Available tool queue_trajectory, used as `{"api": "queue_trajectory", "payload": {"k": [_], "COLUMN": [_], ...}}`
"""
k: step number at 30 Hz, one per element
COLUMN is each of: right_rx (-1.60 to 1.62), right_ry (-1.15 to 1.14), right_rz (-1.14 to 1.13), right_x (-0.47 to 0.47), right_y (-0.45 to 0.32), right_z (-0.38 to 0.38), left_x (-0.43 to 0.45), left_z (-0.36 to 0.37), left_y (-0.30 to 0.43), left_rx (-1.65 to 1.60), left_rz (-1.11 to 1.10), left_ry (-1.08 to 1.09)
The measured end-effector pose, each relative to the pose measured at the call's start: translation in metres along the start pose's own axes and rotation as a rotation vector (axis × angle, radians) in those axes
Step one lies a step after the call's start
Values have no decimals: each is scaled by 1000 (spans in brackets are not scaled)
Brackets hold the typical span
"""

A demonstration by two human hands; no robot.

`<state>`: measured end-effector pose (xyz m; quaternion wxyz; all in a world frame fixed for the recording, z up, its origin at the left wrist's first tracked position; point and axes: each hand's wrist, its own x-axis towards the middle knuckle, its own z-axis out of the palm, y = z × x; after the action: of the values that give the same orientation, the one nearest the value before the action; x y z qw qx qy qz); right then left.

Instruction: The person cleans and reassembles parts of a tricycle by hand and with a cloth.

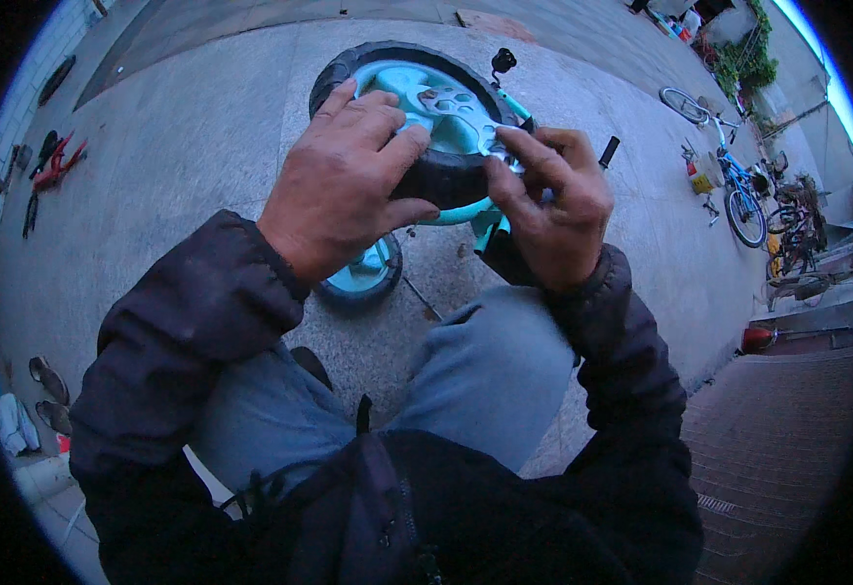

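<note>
A turquoise wheel (386,77) with a black tyre lies tilted before me, part of a small children's bicycle whose turquoise frame (463,212) shows below it. My left hand (342,168) grips the wheel, fingers over its disc and thumb by the tyre's near side. A flat silver multi-hole bicycle spanner (452,102) reaches over the wheel's hub area. Its near end is pinched between the thumb and fingers of my right hand (554,197). The spanner's far end covers the hub, so the axle nut cannot be seen. Lower down is a smaller turquoise wheel (357,274), partly behind my left wrist.
Beside the smaller wheel, a thin rod (423,298) lies on the concrete floor (200,146). Red-handled tools (57,164) lie at left, with shoes (50,380) nearer. At right are a blue bicycle (737,179), a yellowish bucket (706,174) and several other bicycles (796,227).
</note>
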<state>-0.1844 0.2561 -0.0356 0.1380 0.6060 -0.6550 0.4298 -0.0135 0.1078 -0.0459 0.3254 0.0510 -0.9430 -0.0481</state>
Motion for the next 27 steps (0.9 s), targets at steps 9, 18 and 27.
{"api": "queue_trajectory", "payload": {"k": [9,18,27], "right_rx": [64,508,859], "right_ry": [58,26,-3], "right_rz": [51,432,850], "right_x": [-5,-5,18], "right_y": [7,25,55], "right_z": [1,-8,-6], "left_x": [1,0,0], "left_z": [0,0,-3], "left_y": [-3,-2,-1], "left_rx": [14,-15,20], "left_rz": [3,1,-17], "left_ry": [14,-28,-32]}}
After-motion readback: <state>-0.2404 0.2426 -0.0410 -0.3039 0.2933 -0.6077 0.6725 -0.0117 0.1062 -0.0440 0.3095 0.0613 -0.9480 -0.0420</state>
